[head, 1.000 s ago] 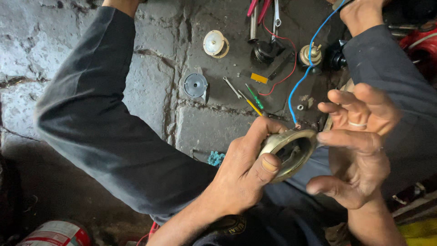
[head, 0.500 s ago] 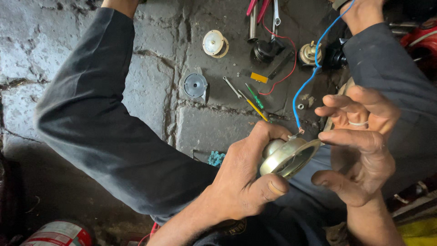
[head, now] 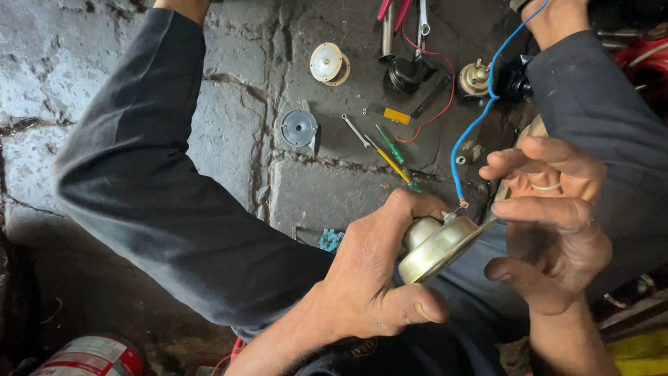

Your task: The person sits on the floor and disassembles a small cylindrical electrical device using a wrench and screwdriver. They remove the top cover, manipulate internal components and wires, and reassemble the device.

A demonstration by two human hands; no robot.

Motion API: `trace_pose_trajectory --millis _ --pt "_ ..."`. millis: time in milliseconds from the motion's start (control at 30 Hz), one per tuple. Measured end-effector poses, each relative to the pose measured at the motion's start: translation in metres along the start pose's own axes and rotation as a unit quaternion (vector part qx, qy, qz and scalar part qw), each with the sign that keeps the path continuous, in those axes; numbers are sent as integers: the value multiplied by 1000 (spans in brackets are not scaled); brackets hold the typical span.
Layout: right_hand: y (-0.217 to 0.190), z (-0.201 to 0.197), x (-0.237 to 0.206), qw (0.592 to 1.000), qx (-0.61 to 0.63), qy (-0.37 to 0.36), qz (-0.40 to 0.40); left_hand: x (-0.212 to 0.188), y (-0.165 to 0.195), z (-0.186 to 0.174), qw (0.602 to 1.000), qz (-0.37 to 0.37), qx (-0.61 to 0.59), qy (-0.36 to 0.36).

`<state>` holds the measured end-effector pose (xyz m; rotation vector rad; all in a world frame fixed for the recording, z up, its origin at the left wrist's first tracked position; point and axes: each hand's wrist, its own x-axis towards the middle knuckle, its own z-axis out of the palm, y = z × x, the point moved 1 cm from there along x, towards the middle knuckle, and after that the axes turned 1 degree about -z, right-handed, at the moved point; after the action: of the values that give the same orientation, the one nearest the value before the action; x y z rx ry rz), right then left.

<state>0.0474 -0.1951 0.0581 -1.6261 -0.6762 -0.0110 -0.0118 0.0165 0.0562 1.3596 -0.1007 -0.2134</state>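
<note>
1. In my left hand [head: 376, 278], lower centre of the frame, sits the round horn [head: 435, 247].
2. My right hand [head: 557, 230] is just right of it.
3. A wire [head: 480, 118] runs from the horn to the upper right.
4. Screwdrivers [head: 390, 157] lie on the floor [head: 313, 188] above my left hand.
5. A can [head: 90, 356] is at lower left.

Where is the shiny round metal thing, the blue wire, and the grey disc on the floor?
Round brass-coloured metal part [head: 437, 249]: head view, on its rim.
Blue wire [head: 480, 120]: head view, on its middle stretch.
Grey round disc [head: 299, 128]: head view, on its centre.

A single head-worn camera is looking steeply down from close above the left hand [head: 379, 278] and right hand [head: 553, 237]. It is taking in the stone floor [head: 313, 188] beyond, strewn with tools.
</note>
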Motion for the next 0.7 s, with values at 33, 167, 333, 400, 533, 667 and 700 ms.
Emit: trace_pose_trajectory --millis 33,167,333,400,533,667,700 --pt "-1 0 -2 1000 2 3 8 0 0 0 1000 -2 -3 1" --pt "-2 0 -7 1000 7 5 14 -2 -1 -1 1000 -2 -9 1" --pt "-2 -1 -13 998 7 22 59 -9 -12 -1 1000 9 5 3" --pt "-3 0 -16 997 23 19 72 -12 -18 -1 999 42 25 4" --pt "-3 4 -21 996 43 17 71 -18 -28 1 992 100 77 10" --pt "-3 5 -25 996 12 25 82 -21 -35 1 992 114 56 13" --pt "-3 5 -26 995 4 30 91 -21 -36 1 992 116 53 12"
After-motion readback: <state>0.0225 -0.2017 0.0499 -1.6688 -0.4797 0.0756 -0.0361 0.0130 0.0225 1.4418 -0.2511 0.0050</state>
